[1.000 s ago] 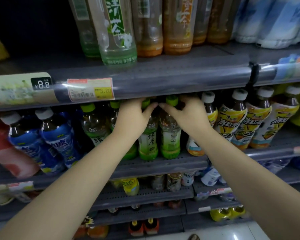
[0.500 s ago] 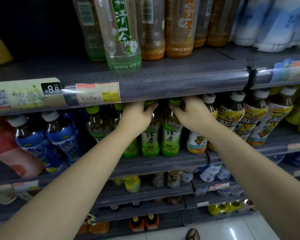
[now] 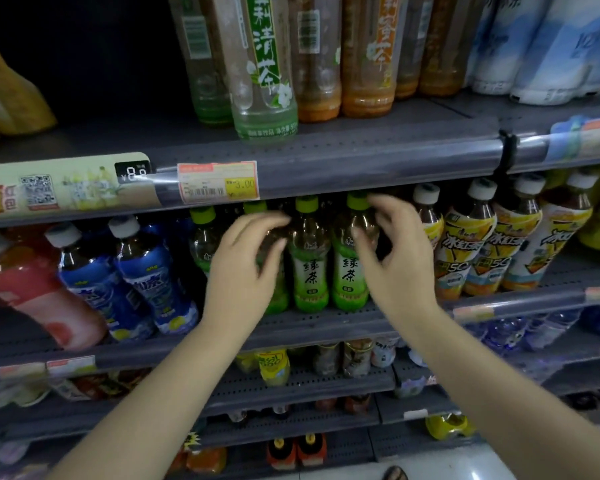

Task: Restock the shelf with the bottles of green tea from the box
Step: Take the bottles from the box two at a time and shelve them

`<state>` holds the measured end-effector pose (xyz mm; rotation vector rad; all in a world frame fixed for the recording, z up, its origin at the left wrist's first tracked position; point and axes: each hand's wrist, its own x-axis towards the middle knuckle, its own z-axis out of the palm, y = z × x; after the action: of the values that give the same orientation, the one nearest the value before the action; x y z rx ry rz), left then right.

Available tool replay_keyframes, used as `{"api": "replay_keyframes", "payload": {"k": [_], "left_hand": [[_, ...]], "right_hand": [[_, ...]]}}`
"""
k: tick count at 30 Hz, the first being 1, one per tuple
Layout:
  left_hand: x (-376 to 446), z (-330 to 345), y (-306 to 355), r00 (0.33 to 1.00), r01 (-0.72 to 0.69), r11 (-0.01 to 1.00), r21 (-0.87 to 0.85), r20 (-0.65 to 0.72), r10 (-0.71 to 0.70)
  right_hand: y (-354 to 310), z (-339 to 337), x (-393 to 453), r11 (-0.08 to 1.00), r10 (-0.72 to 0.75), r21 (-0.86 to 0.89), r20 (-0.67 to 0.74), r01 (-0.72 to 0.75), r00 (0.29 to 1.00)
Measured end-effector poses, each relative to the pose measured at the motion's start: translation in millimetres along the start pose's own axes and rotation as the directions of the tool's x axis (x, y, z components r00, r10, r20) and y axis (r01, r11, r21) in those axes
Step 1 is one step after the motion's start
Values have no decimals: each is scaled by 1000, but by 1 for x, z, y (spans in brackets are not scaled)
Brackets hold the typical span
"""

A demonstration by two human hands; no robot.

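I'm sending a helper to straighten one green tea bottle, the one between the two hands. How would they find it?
Find the yellow 3.00 price tag on the shelf edge. Below and slightly right stand green-capped bottles; take the green tea bottle nearer the left hand, its label fully showing.

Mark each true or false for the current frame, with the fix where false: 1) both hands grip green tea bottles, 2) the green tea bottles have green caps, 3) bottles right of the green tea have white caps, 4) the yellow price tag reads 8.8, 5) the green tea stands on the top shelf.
1. False. The left hand and right hand are open in front of the green tea bottles, gripping nothing.
2. True. Their caps are green.
3. True. The iced tea bottles beside them carry white caps.
4. False. The yellow price tag reads 3.00; 8.8 is on the dark tag further left.
5. False. They stand on the shelf below the one that holds the tall bottles.
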<state>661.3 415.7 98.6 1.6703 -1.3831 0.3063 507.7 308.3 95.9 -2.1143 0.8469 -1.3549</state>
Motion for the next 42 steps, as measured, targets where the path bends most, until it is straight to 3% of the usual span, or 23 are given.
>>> {"api": "replay_keyframes", "payload": {"k": [2, 5, 12, 15, 18, 22, 26, 30, 37, 42], "left_hand": [[-24, -3, -16, 988, 63, 998, -18, -141, -64], [-46, 3, -38, 960, 179, 983, -27, -214, -181], [-63, 21, -72, 892, 344, 921, -182, -243, -381], [-61, 24, -81, 860, 384, 906, -178, -287, -421], [-62, 26, -87, 864, 434, 883, -179, -195, -464], [-63, 28, -105, 793, 575, 794, -200, -105, -600], [-64, 26, -110, 840, 532, 830, -168, -19, -542], [-69, 25, -114, 906, 423, 905, -32, -10, -424], [-74, 22, -118, 916, 399, 916, 40, -55, -397], [-76, 21, -120, 915, 404, 913, 61, -51, -401]], "right_hand": [[-2, 14, -26, 999, -40, 24, 31, 40, 999], [3, 46, -47, 997, 27, 70, 117, -36, 993], [-4, 86, -81, 988, 129, 95, -71, -122, 989], [-9, 100, -84, 972, 219, 60, 122, -227, 968], [-16, 117, -88, 947, 299, 52, 229, -318, 926], [-28, 138, -80, 918, 368, 62, 231, -391, 901], [-29, 156, -67, 915, 393, 38, 140, -401, 909], [-20, 166, -68, 939, 341, -72, 46, -338, 939], [-11, 176, -67, 926, 377, -12, -61, -378, 924], [-10, 179, -68, 937, 336, -74, -83, -342, 938]]}}
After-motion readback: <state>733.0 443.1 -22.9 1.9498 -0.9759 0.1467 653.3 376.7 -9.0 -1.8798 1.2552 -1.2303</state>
